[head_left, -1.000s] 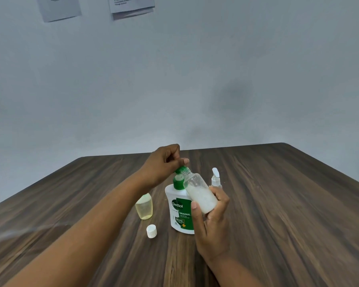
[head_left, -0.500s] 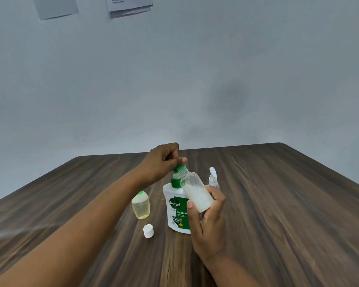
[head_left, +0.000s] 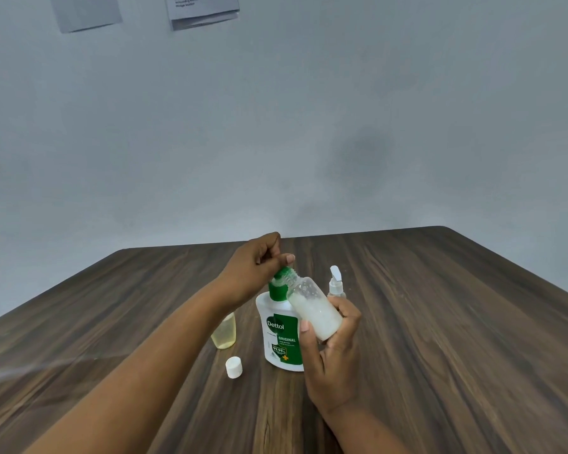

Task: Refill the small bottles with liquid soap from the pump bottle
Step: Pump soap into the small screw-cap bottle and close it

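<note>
Step in hand: I read this as a fill in progress, with soap going from the pump bottle (head_left: 281, 335) into a small clear bottle (head_left: 313, 309).

Left hand: the left hand (head_left: 253, 273) sits on top of the green pump head (head_left: 281, 278), fingers curled together over it. I cannot tell whether it is pressing.

Right hand: the right hand (head_left: 332, 358) is clamped around the lower half of the small clear bottle, thumb on the near side, fingers behind.

Small clear bottle, position: held off the table (head_left: 440, 322), just right of the pump bottle and in front of its shoulder. Milky liquid fills roughly the lower two thirds.

Long axis: tilted, base down and to the right in the palm, open neck up and to the left.

Key relation: the neck meets the green nozzle directly under the left fingers. I judge them touching, though the joint is partly hidden.

Nearer hand: both are at the joint; the left one governs flow, the right one governs aim.

Next move, my judgement: hold the tilt fixed so the mouth stays under the nozzle; any slip sends soap down the label.

Others waiting: a yellowish small bottle (head_left: 224, 332) stands left of the pump bottle, partly behind the left forearm; a spray bottle (head_left: 335, 283) stands behind the right hand.

Loose part: a white cap (head_left: 234, 367) lies on the table in front, well clear of both hands.
</note>
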`<action>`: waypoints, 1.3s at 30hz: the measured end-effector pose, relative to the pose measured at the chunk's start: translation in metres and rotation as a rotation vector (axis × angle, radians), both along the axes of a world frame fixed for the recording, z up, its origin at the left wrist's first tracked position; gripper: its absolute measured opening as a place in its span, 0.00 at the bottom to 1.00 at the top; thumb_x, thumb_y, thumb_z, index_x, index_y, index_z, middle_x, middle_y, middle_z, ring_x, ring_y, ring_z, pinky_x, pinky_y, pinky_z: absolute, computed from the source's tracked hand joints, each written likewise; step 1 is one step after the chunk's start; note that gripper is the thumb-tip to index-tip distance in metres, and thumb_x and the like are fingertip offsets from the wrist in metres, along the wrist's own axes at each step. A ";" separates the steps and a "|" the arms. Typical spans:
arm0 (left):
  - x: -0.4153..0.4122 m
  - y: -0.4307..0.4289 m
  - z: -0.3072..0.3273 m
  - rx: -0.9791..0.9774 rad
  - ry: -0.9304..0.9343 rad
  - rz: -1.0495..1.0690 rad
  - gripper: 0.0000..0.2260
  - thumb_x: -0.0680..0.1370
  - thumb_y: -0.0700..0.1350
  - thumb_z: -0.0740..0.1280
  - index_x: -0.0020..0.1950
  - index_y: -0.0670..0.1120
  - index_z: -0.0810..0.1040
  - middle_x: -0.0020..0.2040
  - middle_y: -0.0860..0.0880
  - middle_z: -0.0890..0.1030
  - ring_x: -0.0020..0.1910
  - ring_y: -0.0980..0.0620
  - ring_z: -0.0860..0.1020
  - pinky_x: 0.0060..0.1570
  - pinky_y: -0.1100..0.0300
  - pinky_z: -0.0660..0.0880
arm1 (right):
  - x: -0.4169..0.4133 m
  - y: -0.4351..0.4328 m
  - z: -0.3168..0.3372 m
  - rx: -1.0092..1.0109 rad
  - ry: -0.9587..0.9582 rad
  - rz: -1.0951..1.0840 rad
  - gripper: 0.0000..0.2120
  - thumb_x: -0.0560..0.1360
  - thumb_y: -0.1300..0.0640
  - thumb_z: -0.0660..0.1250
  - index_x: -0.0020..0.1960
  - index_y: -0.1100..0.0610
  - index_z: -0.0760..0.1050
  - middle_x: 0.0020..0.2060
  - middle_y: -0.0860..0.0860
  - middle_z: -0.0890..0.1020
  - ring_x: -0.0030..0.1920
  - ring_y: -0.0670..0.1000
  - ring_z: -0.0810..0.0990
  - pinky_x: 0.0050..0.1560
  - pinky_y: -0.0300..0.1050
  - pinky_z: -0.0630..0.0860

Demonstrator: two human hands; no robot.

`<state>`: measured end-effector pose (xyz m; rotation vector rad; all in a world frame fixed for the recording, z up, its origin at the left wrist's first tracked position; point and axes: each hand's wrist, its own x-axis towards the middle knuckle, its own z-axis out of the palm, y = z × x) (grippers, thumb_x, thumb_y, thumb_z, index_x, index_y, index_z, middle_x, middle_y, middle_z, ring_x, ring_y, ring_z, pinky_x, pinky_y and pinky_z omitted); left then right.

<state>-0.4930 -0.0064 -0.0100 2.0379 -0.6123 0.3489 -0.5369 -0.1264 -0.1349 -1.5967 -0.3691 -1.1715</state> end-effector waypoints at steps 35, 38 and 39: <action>-0.002 0.000 0.006 0.109 0.034 -0.001 0.14 0.77 0.40 0.67 0.35 0.43 0.64 0.30 0.45 0.64 0.33 0.50 0.64 0.37 0.56 0.65 | -0.001 -0.001 0.000 0.007 0.022 -0.028 0.18 0.75 0.40 0.59 0.60 0.44 0.59 0.51 0.39 0.72 0.42 0.48 0.79 0.31 0.43 0.78; -0.001 0.001 0.002 0.086 0.039 0.010 0.16 0.77 0.40 0.67 0.34 0.46 0.63 0.29 0.49 0.65 0.32 0.51 0.64 0.36 0.57 0.66 | -0.002 -0.002 0.000 0.014 0.014 -0.028 0.17 0.73 0.45 0.60 0.60 0.44 0.60 0.49 0.40 0.72 0.41 0.48 0.78 0.30 0.42 0.77; -0.001 0.001 0.002 0.075 0.036 0.015 0.16 0.77 0.40 0.67 0.33 0.46 0.63 0.29 0.49 0.65 0.33 0.51 0.64 0.36 0.57 0.66 | -0.002 -0.002 0.000 0.013 0.013 -0.027 0.17 0.73 0.45 0.60 0.59 0.43 0.59 0.49 0.40 0.72 0.40 0.49 0.78 0.30 0.42 0.77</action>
